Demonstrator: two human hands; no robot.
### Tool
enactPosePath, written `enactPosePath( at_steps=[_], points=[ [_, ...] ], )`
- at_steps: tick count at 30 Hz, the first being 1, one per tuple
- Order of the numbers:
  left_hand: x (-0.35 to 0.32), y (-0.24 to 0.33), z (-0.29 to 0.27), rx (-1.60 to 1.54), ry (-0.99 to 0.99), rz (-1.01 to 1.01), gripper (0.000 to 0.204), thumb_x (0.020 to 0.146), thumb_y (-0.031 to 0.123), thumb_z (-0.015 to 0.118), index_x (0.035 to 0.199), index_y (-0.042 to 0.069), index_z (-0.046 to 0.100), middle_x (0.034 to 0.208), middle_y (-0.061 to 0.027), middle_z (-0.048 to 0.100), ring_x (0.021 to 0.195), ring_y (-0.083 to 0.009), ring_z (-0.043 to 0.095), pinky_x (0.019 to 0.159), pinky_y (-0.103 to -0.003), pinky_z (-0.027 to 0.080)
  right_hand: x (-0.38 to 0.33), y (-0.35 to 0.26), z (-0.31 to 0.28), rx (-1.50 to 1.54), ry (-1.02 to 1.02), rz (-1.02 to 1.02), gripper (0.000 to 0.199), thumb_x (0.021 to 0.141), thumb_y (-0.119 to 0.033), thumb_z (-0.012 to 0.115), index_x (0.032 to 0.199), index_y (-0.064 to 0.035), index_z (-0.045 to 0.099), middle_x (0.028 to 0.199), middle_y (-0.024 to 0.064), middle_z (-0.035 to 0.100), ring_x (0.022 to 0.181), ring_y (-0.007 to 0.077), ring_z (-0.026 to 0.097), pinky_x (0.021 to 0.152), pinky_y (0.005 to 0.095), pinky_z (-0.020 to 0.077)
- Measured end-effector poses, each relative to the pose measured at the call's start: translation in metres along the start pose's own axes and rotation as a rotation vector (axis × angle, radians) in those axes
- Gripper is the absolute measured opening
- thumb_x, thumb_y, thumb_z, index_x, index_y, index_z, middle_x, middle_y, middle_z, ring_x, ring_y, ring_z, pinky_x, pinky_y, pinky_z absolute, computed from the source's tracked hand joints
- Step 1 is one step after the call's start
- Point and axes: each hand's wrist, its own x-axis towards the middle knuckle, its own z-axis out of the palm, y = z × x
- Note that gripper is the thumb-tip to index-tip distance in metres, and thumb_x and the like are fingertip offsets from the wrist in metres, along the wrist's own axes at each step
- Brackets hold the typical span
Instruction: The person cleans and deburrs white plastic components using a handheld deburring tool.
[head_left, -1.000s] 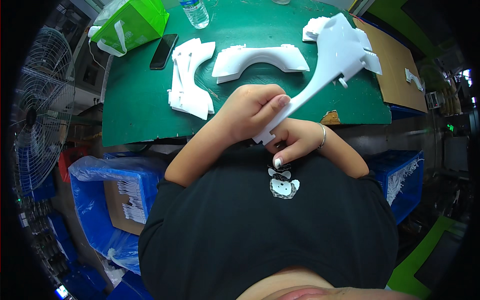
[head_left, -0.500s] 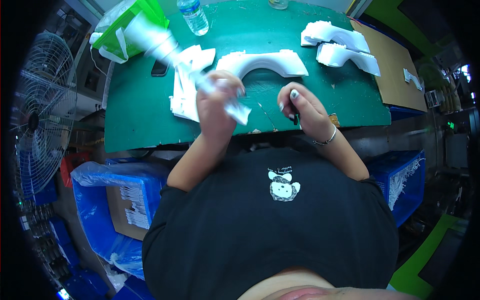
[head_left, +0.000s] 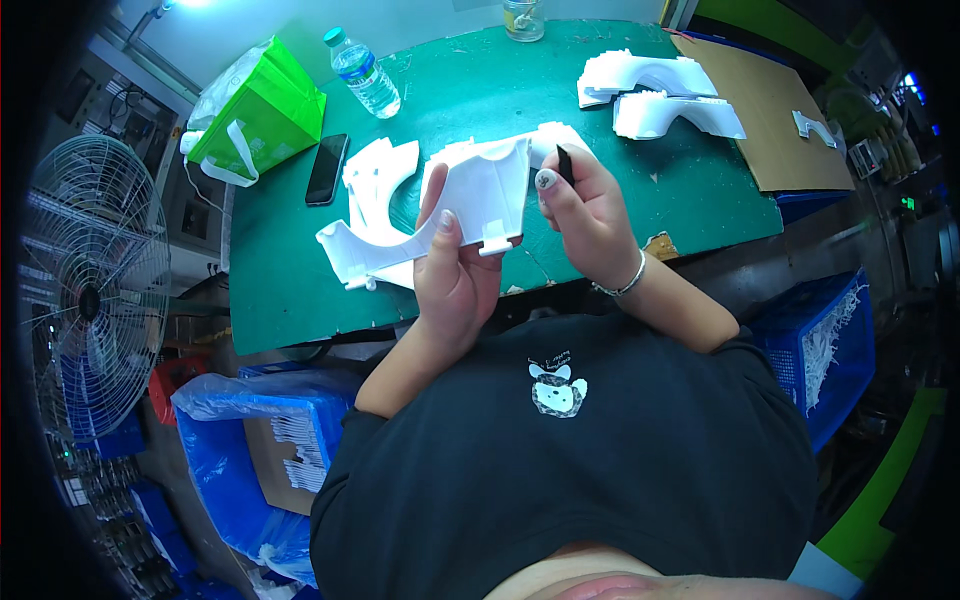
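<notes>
White plastic part (head_left: 455, 215) w/ plain finish, held over a dark green mat (head_left: 700, 190). Small black tool (head_left: 563, 163). Bright green bag (head_left: 258, 110), black phone (head_left: 327, 168), clear bottle (head_left: 365, 80) w/ blue cap. Brown cardboard (head_left: 770, 110). Blue crates (head_left: 825, 340). Black shirt (head_left: 600, 470), white animal print.

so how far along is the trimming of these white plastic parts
Two stacks of white parts lie at the far right of the green mat, which look finished. In hand: the left hand holds one white part while the right hand brings a dark blade to its edge. Another pile lies behind it, probably left.
</notes>
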Motion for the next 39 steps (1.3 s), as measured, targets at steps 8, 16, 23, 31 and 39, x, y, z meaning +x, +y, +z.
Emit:
enactPosePath(
  at_steps=[8,16,23,31,39],
  points=[
    [-0.002,-0.010,-0.006,-0.004,-0.132,-0.054,0.053,0.101,0.022,0.045,0.149,0.011,0.026,0.139,-0.0151,0.044,0.120,-0.0288,0.053,0.089,-0.044,0.053,-0.006,-0.004,0.006,0.121,-0.003,-0.009,0.021,0.099,-0.019,0.051,0.104,-0.0001,0.058,0.079,-0.0028,0.051,0.071,0.0035,0.043,0.063,0.0223,0.0380],
    [-0.006,-0.013,0.010,0.078,0.002,-0.098,0.057,0.099,0.033,0.049,0.147,0.011,0.026,0.128,-0.0107,0.052,0.103,-0.0218,0.059,0.078,-0.036,0.053,-0.009,-0.007,0.006,0.179,-0.007,0.027,0.025,0.100,-0.018,0.046,0.109,0.0018,0.058,0.080,-0.0026,0.053,0.070,0.0024,0.044,0.062,0.0201,0.0381],
    [-0.006,-0.012,0.002,0.121,-0.111,-0.171,0.057,0.099,0.041,0.047,0.139,0.003,0.036,0.121,-0.0135,0.057,0.102,-0.0247,0.061,0.079,-0.037,0.055,-0.005,-0.019,-0.009,0.067,-0.161,0.028,0.025,0.100,-0.018,0.046,0.104,0.0026,0.059,0.084,-0.0007,0.056,0.075,0.0045,0.048,0.065,0.0224,0.0413],
    [-0.007,-0.011,-0.005,0.219,-0.129,-0.138,0.057,0.099,0.042,0.044,0.138,0.002,0.036,0.120,-0.0149,0.057,0.101,-0.0251,0.061,0.080,-0.038,0.054,-0.007,-0.018,-0.010,0.021,-0.150,-0.049,0.023,0.099,-0.017,0.048,0.090,0.0017,0.057,0.076,0.0002,0.055,0.072,0.0063,0.047,0.064,0.0246,0.0419],
    [0.002,0.008,0.003,1.263,-0.219,0.463,0.032,0.096,0.010,0.055,0.124,-0.005,0.058,0.104,-0.0178,0.068,0.090,-0.0252,0.067,0.081,-0.031,0.051,-0.011,-0.018,-0.008,-0.393,-0.086,-0.138,0.026,0.098,-0.022,0.054,0.088,0.0019,0.056,0.066,0.0072,0.056,0.059,0.0132,0.053,0.055,0.0301,0.0426]
  ],
)
